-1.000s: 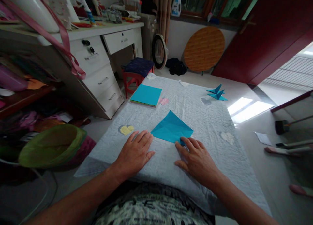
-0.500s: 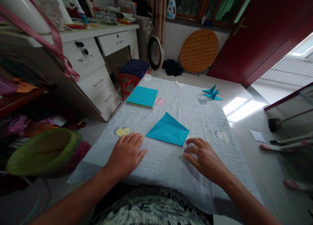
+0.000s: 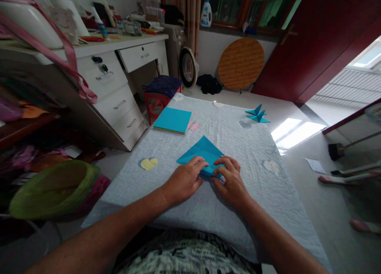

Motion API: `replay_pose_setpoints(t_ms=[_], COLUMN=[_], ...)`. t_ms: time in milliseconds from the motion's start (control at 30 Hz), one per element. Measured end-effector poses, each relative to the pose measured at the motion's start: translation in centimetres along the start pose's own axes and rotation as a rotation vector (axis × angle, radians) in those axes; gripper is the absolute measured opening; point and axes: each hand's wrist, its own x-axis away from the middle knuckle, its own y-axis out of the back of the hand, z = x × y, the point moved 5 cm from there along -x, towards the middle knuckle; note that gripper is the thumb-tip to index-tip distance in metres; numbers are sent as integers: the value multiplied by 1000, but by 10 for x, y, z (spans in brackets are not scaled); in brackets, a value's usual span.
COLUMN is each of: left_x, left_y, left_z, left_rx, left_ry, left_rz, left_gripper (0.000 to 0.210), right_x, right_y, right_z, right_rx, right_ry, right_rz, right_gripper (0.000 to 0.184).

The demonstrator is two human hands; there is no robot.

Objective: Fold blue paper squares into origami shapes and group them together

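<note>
A blue sheet of origami paper [image 3: 200, 149], creased and partly folded, lies in the middle of the cloth-covered table [image 3: 149, 194]. Its far corner points away from me. My left hand [image 3: 186, 178] grips the near edge, thumb below and fingers on top. Just beside it, my right hand [image 3: 229, 175] has its fingers curled over the near right part of the same paper, which is bent up there. The fingers hide much of that edge. A stack of square coloured paper [image 3: 173, 120], blue on top, rests at the far left. Folded blue paper figures [image 3: 258, 115] stand at the far right.
A white desk with drawers [image 3: 116, 83] stands to the left, and a red stool [image 3: 160, 92] touches the table's far left area. A green-rimmed basket [image 3: 53, 186] is on the floor at left. A round wooden board [image 3: 241, 64] leans against the back wall.
Both hands have moved inward onto the blue paper and taken hold of its near edge. That edge is now bent upward; before, the paper lay flat between the open hands.
</note>
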Motion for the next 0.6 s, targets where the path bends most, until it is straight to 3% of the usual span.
replay_pose_setpoints(t_ms=[100, 200, 267, 467, 600], left_x=[-6, -3, 1, 8, 7], left_y=[5, 15, 22, 40, 39], left_z=[1, 10, 18, 40, 50], left_rx=[-26, -38, -19, 187, 180], left_ry=[-28, -63, -82, -67, -66], left_rz=[-71, -183, -216, -182, -122], left_gripper=[26, 32, 33, 24, 28], right_x=[3, 4, 5, 7, 8], right_y=[4, 6, 9, 15, 9], right_z=[3, -2, -6, -2, 7], right_rx=[33, 125, 185, 243, 244], right_ry=[89, 94, 91, 166, 245], right_rz=[-22, 7, 18, 0, 52], right_gripper=[10, 46, 59, 42, 36])
